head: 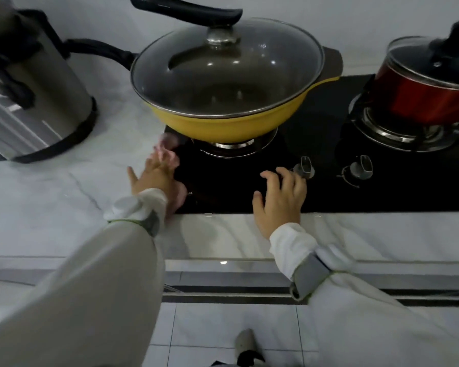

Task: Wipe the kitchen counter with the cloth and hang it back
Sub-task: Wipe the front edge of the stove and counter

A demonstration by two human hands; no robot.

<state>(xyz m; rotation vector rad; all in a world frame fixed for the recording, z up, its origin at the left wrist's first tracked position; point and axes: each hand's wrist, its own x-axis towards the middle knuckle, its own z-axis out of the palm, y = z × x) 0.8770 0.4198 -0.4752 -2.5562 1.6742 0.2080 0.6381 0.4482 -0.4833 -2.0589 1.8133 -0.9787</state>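
Stretching wall to wall, the white marbled desk carried a black glass hob set into it. At its left end stood a steel cooker; a yellow wok under a glass lid overhung the near burner, and a red pot sat further right. Your left hand pressed the pink cloth flat at the hob's left edge, fingers spread; your right hand rested empty, loosely spread, beside a knob.

Left hand flat, fingers spread; right hand palm-down, fingers loosely curled.
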